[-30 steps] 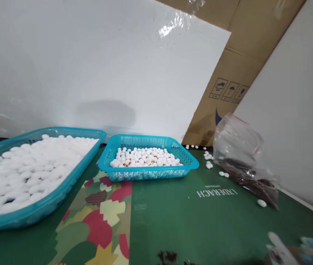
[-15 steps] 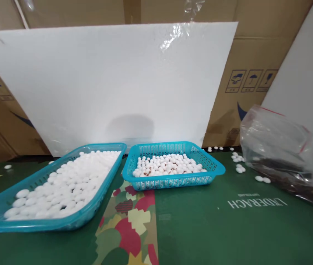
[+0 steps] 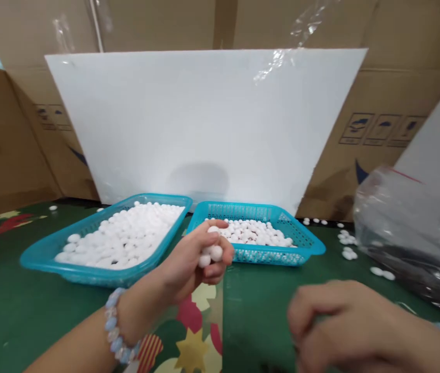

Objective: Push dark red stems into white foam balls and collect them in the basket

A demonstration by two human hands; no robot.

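Observation:
My left hand (image 3: 189,259), with a beaded bracelet (image 3: 113,324) on its wrist, is curled around a few small white balls (image 3: 215,253). It is in front of the near left corner of the smaller blue basket (image 3: 270,254), which holds many white balls (image 3: 254,233), some with reddish-brown bits among them. At the lower right my right hand (image 3: 340,321) hovers above the green surface, blurred, its fingers bent inward. Whatever its fingertips pinch is hidden. On the left, the larger blue basket (image 3: 99,274) is heaped with white balls (image 3: 127,238).
A clear zip bag (image 3: 402,228) with dark brown contents lies at the right. Several loose white balls (image 3: 347,238) are scattered beside it. Behind the baskets, a white board (image 3: 204,124) leans on cardboard boxes (image 3: 336,176). The green surface (image 3: 259,305) has a colourful patterned strip.
Both hands have come into view from below, the left one holding white balls. The view has shifted, so the baskets and bag appear further right.

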